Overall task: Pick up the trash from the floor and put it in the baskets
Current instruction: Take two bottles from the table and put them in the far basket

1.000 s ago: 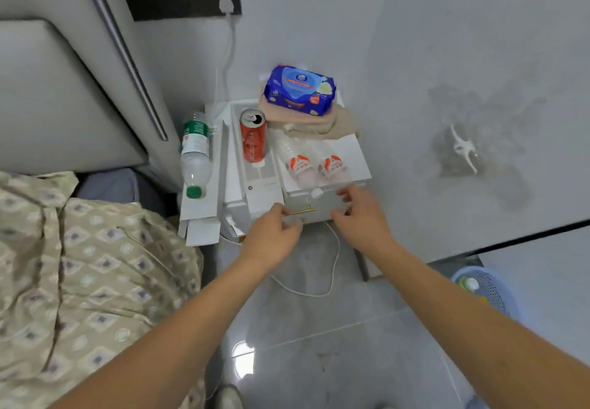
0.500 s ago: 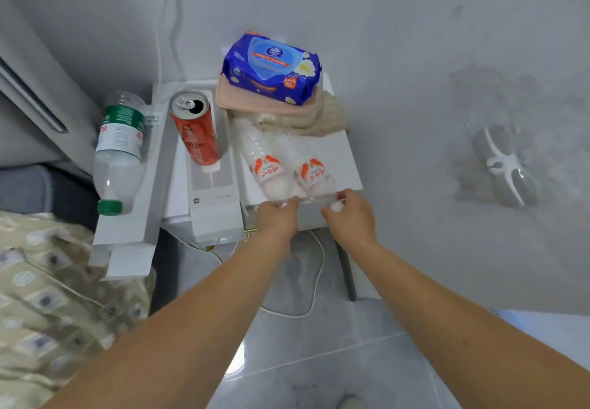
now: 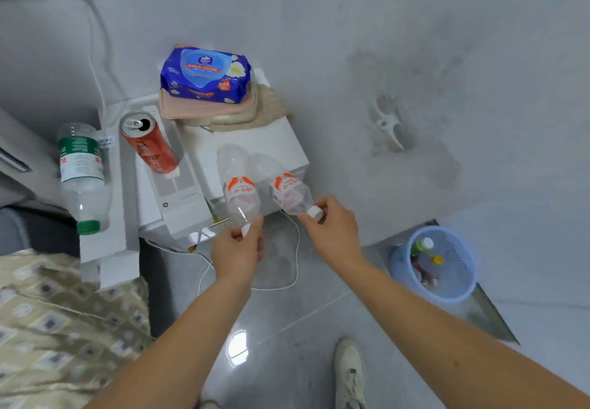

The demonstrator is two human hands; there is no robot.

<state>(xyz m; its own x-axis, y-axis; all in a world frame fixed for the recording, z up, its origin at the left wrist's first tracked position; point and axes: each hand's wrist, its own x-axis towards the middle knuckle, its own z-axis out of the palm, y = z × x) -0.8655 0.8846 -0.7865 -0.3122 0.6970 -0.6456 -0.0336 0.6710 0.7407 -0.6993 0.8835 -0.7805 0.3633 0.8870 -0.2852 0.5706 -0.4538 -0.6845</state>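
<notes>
Left hand: the left hand [image 3: 238, 250], at lower centre of the frame, pinches the white-capped neck of the left orange-labelled bottle [image 3: 240, 192]; thumb and fingers are curled about the cap.
Right hand: the right hand [image 3: 333, 228], just right of centre, pinches the cap end of the right orange-labelled bottle [image 3: 289, 192] in the same manner.
Bottles: both are clear, apparently empty, and lie tilted with bases toward the white bedside table [image 3: 255, 143] at centre frame; whether the bases touch its top cannot be told.
Basket: the blue mesh basket [image 3: 459, 268] stands on the floor at right of centre, lower than the table, and already holds several bottles.
Other trash: a red can [image 3: 150, 145] and a green-capped bottle [image 3: 83, 175] lie at left of the frame on white boxes.
Bystanders: a blue tissue pack [image 3: 206, 73] sits on a pink pad at the table's far edge; a white cable [image 3: 287, 268] loops on the floor beneath the hands.
Step in hand: judged to be lifting both bottles clear for carriage to the basket.
Technique: keep the neck pinches firm, since light bottles swing; draw them away without sweeping the can; carry them right and down, releasing only when directly over the basket's mouth.
Risk: a shoe [image 3: 349, 373] stands near the cable, which may snag a step.
</notes>
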